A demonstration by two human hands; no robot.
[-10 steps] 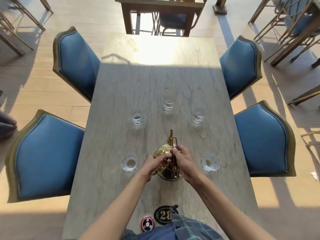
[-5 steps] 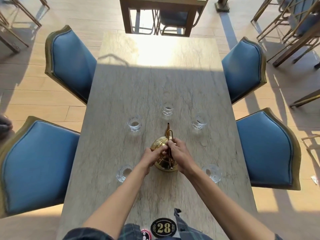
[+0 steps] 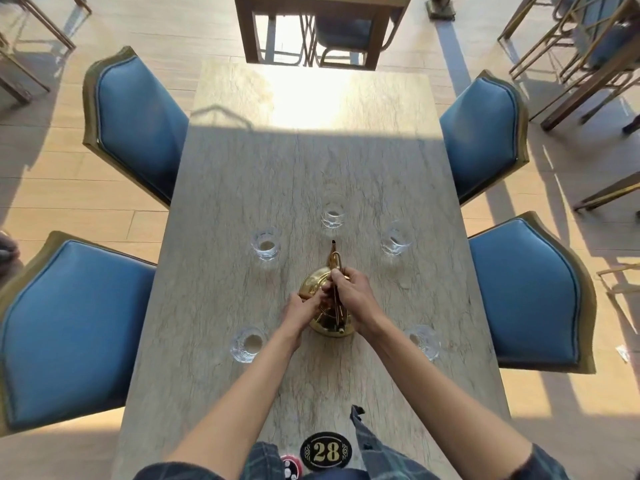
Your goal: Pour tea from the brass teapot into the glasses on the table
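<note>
The brass teapot (image 3: 317, 284) stands on the pale stone table (image 3: 242, 161), its spout pointing away from me. My right hand (image 3: 349, 297) grips the thin handle over its top. My left hand (image 3: 303, 308) is closed against the pot's left side at the lid. Several clear glasses ring the pot: one far centre (image 3: 333, 216), one far left (image 3: 266, 244), one far right (image 3: 395, 239), one near left (image 3: 248, 344), one near right (image 3: 423, 341). They look empty.
Blue padded chairs flank the table, two on the left (image 3: 138, 123) (image 3: 69, 327) and two on the right (image 3: 481, 133) (image 3: 526, 292). A black oval "28" table marker (image 3: 325, 451) and a small round red-rimmed item (image 3: 289, 468) lie at the near edge.
Both hands and the teapot have shifted a little farther away from me on the table, towards the far glasses. The grip on the handle and lid looks the same.
</note>
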